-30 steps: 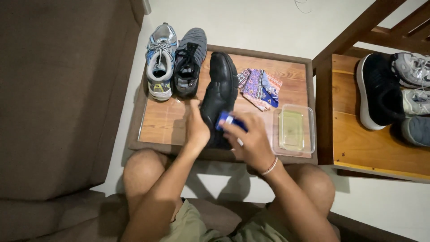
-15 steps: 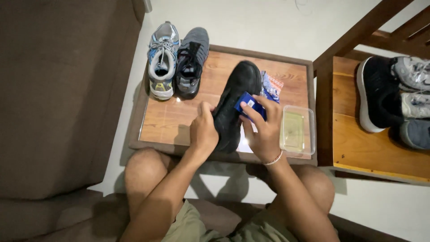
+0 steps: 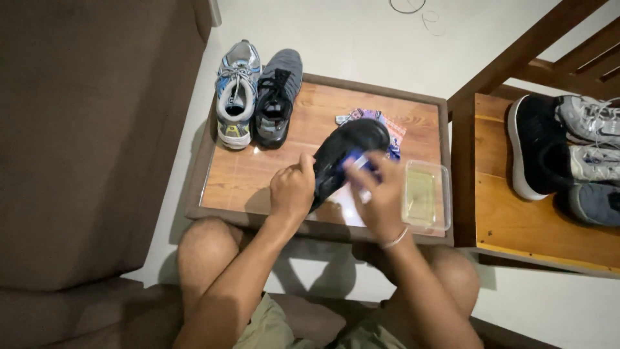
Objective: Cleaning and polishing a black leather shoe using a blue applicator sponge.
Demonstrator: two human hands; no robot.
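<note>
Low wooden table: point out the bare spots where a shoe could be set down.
On the low table, bare wood lies between the two sneakers and the left hand, and along the far edge right of the dark sneaker. The right half is crowded: black shoe, right hand, patterned cloth, clear container.

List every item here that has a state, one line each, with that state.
Black leather shoe: tilted, held by left hand.
Small blue object: pressed on shoe by right hand.
Clear plastic container: open, lidless.
Patterned cloth: crumpled on table.
Grey sneakers: upright, paired.
</note>
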